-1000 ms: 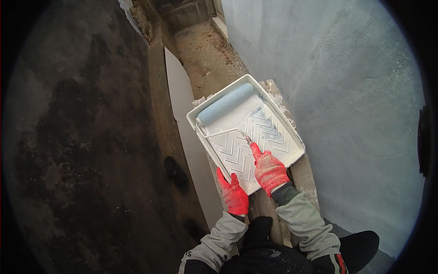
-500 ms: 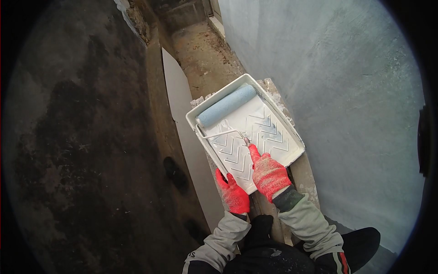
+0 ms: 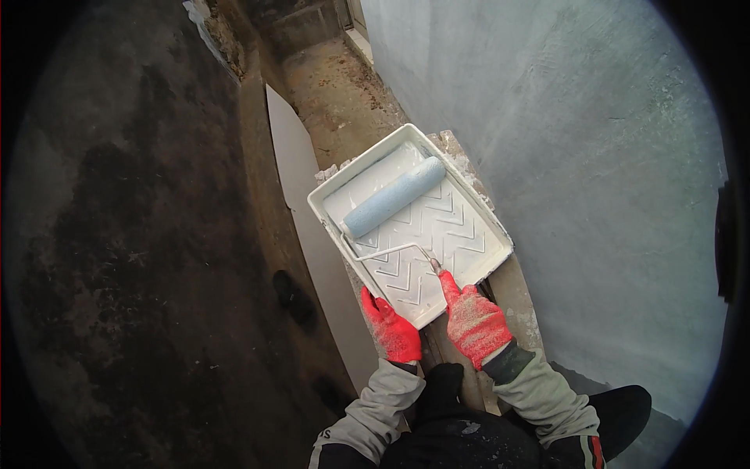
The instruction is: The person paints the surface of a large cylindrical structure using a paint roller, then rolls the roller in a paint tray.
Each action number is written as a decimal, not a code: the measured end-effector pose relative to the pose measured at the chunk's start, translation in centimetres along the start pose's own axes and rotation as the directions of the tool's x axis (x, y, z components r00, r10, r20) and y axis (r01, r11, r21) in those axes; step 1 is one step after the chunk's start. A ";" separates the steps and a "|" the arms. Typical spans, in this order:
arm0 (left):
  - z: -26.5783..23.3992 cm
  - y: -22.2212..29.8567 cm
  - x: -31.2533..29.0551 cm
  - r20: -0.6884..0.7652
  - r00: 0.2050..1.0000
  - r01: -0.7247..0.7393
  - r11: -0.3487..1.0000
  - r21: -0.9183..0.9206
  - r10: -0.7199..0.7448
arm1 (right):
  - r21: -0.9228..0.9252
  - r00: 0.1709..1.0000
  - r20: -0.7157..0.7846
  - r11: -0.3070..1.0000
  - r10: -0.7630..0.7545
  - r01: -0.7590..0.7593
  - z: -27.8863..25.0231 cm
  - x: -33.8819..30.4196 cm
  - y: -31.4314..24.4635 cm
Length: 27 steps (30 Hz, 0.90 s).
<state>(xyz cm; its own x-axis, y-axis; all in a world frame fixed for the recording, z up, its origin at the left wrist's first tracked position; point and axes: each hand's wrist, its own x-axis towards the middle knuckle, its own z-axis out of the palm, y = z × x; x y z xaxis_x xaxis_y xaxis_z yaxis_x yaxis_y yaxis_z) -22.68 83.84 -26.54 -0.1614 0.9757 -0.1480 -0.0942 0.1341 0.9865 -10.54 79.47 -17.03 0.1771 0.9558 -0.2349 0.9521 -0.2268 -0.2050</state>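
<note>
My right hand, in a red glove dusted with pale dirt, is closed round the handle of a paint roller. Its light-blue sleeve lies slantwise across the upper part of a white paint tray, and a bent wire frame runs back to the handle. White paint coats the ridged, chevron-patterned slope. At the tray's near left corner, my left hand, also red-gloved, grips the edge, its thumb by the rim. The left fingers under the tray are partly hidden.
The tray rests on a rough, paint-spotted plank support. A grey plastered wall rises on the right. To the left are a long white panel and a dark stained surface. Beyond lies a dirty narrow floor.
My right hand has drawn the roller toward me, from the tray's far end onto the ridged slope. My left hand stays at the tray's corner. The view has shifted slightly.
</note>
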 end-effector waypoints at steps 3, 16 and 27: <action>0.1 0.3 0.0 -0.009 0.999 -0.043 0.982 0.181 0.046 | -0.055 1.000 0.027 0.998 0.006 -0.005 -1.2 -1.5 0.4; 0.0 1.5 -0.1 0.013 1.000 -0.004 0.999 0.037 0.004 | 0.166 0.999 0.022 0.985 0.039 -0.042 -7.1 -7.2 3.6; -1.0 0.7 -0.4 0.057 0.997 0.045 0.998 -0.043 -0.043 | 0.785 0.789 0.586 0.114 0.184 -0.609 -15.0 -9.0 5.3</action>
<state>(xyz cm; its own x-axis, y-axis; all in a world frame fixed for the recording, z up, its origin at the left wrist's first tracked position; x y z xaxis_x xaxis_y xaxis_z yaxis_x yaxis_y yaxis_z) -23.67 83.38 -25.91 -0.1011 0.9773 -0.1861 -0.1436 0.1707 0.9748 -3.35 72.51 -1.73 0.1689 0.6028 -0.7798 -0.1952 -0.7551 -0.6259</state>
